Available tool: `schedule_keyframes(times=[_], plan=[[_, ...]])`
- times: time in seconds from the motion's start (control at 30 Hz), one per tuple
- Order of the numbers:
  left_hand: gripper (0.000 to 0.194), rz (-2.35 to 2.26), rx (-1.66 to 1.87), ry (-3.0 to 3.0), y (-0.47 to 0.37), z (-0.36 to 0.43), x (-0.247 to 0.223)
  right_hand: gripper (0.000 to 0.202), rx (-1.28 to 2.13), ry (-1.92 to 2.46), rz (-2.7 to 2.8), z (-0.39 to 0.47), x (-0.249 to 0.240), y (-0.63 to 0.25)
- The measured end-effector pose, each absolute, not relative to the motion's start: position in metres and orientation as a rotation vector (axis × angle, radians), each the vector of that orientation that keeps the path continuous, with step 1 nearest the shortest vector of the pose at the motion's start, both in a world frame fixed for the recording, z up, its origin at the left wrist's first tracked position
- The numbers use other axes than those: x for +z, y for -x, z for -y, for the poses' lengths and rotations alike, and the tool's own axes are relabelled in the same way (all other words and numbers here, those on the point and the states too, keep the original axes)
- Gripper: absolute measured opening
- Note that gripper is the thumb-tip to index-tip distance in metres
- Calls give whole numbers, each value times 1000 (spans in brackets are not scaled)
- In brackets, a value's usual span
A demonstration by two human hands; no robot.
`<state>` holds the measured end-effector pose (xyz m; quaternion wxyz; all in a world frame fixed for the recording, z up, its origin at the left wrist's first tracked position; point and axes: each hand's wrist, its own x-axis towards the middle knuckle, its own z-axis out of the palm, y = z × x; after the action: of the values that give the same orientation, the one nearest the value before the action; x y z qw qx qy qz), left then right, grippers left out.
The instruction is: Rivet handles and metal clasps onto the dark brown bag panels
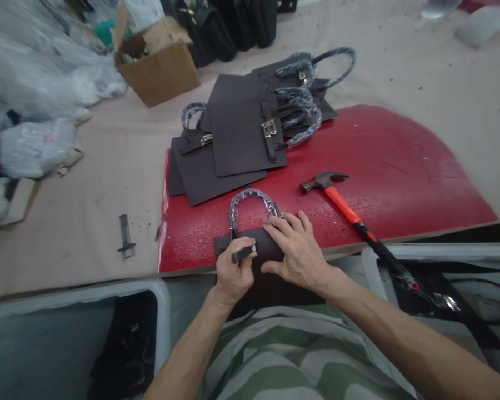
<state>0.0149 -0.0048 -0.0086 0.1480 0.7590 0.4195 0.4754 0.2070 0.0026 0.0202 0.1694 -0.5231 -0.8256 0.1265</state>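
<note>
A dark leather panel [269,244] lies at the front edge of the red board [379,150], partly hanging over it. Its looped handle [252,194], wrapped in clear film, points away from me. My left hand [235,266] is closed around a small dark tool or strap [242,254] with a pale tip, over the panel's left part. Spread over the panel's right side, my right hand [295,250] lies with its fingers apart, near the handle's right end. To the right rests a claw hammer [344,204] with an orange and black handle.
Dark panels [245,125] with wrapped handles and metal clasps are piled behind. A metal tool [125,236] lies left. An open cardboard box [162,72] and plastic bags [37,147] stand back left. Bins [163,316] flank me below the table edge.
</note>
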Motion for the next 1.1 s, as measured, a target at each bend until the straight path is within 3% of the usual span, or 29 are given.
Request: schedule_keyframes(times=[0.2, 1.1], plan=[[11, -1382, 1340, -2064, -15, 6, 2, 82, 318, 1496, 2338, -1, 21, -206], [12, -1314, 1266, -2204, -32, -1, -5, 82, 369, 1443, 2285, -1, 18, -208]])
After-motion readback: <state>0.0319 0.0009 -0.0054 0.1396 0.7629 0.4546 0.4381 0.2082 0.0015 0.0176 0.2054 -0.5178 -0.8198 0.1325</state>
